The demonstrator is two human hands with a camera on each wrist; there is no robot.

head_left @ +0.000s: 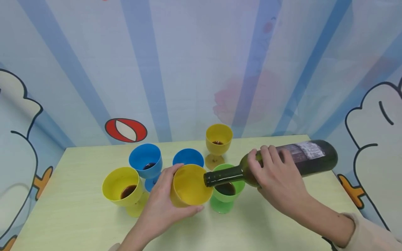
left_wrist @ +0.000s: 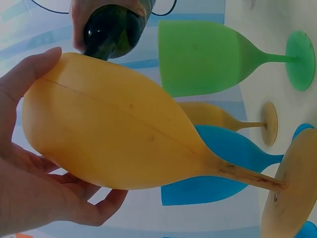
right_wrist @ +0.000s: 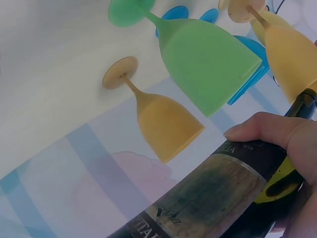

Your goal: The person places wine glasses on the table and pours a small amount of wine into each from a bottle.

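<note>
My left hand (head_left: 163,205) grips a yellow plastic goblet (head_left: 192,184) by its bowl, thumb on the near side and fingers on the far side. The goblet leans, and its inside looks plain yellow in the head view. In my right hand (head_left: 279,181) is a dark green wine bottle (head_left: 317,157), held around the shoulder and tipped with its neck pointing left. The bottle's mouth overlaps the goblet's right rim. Just behind the neck stands a green goblet (head_left: 222,205) with dark liquid in it. The left wrist view shows the held goblet's stem and foot (left_wrist: 292,188).
To the left stand a yellow goblet (head_left: 117,181) and a blue goblet (head_left: 144,155), both with dark liquid. Another blue goblet (head_left: 187,156) is partly hidden behind the held one. At the back is a yellow goblet (head_left: 218,136). A printed cloth (head_left: 194,69) hangs behind the table (head_left: 88,209).
</note>
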